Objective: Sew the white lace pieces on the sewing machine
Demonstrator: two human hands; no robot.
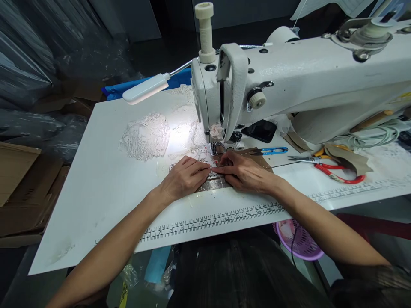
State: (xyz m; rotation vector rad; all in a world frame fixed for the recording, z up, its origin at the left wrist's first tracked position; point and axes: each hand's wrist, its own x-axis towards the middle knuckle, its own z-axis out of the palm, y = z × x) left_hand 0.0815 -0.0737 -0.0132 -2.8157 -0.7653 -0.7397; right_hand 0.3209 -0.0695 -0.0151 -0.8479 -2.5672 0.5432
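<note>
White tabletop (105,188) fills our view, smooth and matte, with a printed ruler strip (208,220) along the near edge. Far left, flattened brown cardboard (19,188) lies beside the table, with dark plastic sheeting behind it.

Containers: one only, a purple slotted plastic basket (298,241) under the table's right side; a dark cord runs into it, other contents not discernible.

Left to right on the table: a loose piece of white lace (146,137), openwork and scalloped, lit by a white gooseneck lamp (146,89). More lace runs under the needle area of the cream industrial sewing machine (289,81).

Our left hand (184,176) lies flat, palm down, fingers extended and together, pressing the lace strip (210,173) at its fingertips; nothing is enclosed in it. Our right hand (245,173) rests just beside it, fingertips meeting the left's, thumb and forefinger pinched lightly on the same strip. The strip sits directly before the presser foot (218,149), over a grey metallic plate.

Right of the hands: blue thread snips (272,150), then red-handled scissors (334,173), brown paper scraps, coiled pale cable.
</note>
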